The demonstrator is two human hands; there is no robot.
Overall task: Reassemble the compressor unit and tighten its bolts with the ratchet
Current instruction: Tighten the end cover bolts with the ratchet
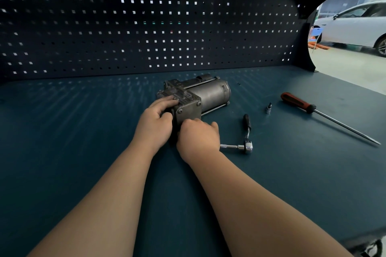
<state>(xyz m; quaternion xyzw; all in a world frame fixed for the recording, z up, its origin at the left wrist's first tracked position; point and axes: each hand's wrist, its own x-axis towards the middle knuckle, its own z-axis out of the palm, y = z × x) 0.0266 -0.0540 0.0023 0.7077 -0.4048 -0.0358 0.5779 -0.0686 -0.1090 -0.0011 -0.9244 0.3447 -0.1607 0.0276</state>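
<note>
On the tabletop the left hand grips the compressor unit at its near end, the right hand curls against its end plate, grasp hidden, with the ratchet, a small socket and a red-handled screwdriver lying right of it.

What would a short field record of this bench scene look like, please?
compressor: lying on bench
left hand: grips compressor's near end
right hand: curled against end plate; contents hidden
ratchet: on bench, right of right hand
bit: beyond ratchet
screwdriver: far right
</note>
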